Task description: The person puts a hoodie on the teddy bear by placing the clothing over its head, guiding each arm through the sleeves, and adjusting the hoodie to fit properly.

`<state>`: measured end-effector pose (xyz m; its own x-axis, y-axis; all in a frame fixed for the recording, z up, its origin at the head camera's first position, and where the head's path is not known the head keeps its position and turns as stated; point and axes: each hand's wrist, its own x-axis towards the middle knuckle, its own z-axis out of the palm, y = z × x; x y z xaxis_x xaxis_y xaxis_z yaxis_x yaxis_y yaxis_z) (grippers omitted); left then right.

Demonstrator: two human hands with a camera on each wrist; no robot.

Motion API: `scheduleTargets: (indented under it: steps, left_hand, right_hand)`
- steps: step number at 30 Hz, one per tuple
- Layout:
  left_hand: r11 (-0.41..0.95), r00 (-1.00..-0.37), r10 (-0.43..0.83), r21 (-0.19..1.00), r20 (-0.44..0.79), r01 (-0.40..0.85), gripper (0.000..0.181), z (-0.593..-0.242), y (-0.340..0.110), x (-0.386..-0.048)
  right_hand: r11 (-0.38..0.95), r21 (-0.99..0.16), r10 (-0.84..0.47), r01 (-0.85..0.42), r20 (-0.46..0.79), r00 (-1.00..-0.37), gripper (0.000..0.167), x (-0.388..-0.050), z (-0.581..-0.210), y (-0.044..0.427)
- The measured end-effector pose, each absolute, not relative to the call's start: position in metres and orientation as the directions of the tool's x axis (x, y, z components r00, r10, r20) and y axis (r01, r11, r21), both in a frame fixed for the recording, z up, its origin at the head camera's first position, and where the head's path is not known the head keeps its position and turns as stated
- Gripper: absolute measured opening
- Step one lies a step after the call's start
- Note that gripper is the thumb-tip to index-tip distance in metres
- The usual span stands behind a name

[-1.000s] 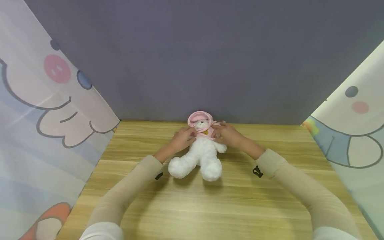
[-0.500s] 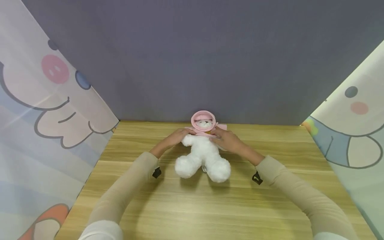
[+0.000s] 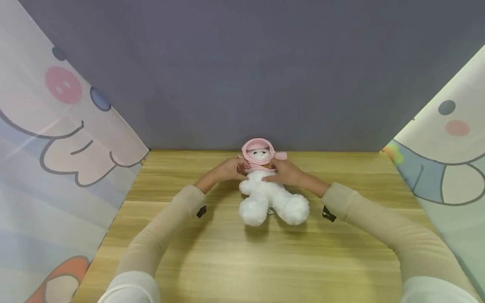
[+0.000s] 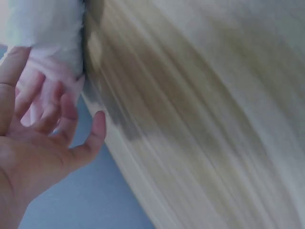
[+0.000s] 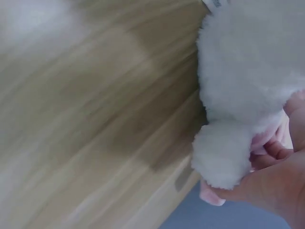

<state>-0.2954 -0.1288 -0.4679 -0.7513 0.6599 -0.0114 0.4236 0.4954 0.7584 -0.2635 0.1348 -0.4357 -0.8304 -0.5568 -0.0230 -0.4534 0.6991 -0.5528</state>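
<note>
In the head view a white plush toy (image 3: 261, 191) lies on its back, its face framed by the hood of a pink garment (image 3: 248, 145) bunched above its belly. My left hand (image 3: 227, 169) is at the garment's left edge; in the left wrist view that hand (image 4: 40, 150) has spread, loosely bent fingers by the pink cloth (image 4: 52, 67) and its thumb against white fur (image 4: 47, 24). On the other side my right hand (image 3: 289, 174) grips the garment, thumb over the belly. The right wrist view shows the hand (image 5: 276, 181) partly behind an arm (image 5: 221, 155) of the toy.
The wooden table (image 3: 235, 261) ends at a grey wall (image 3: 257, 75) just beyond the toy's head. Cartoon-printed sheets (image 3: 22, 168) stand along both sides. A pink sleeve (image 3: 281, 155) sticks out to the right of the hood.
The toy's legs have swung to the right, and its body lies more slanted. My left hand has shifted slightly right along with it; the right hand stays by the garment.
</note>
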Motion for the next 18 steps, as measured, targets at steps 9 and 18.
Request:
scheduleTargets:
  steps: [9, 18]
  left_hand:
    - [0.528, -0.746, 0.660, 0.759, -0.083, 0.382, 0.043, -0.486, -0.116, -0.279]
    - [0.720, -0.797, 0.483, 0.353, 0.362, 0.597, 0.027, -0.493, -0.098, -0.262]
  right_hand:
    - [0.709, -0.584, -0.523, -0.395, -0.059, -0.851, 0.035, -0.267, -0.439, 0.158]
    - [0.725, -0.548, -0.558, -0.417, -0.112, -0.822, 0.036, -0.268, -0.435, 0.161]
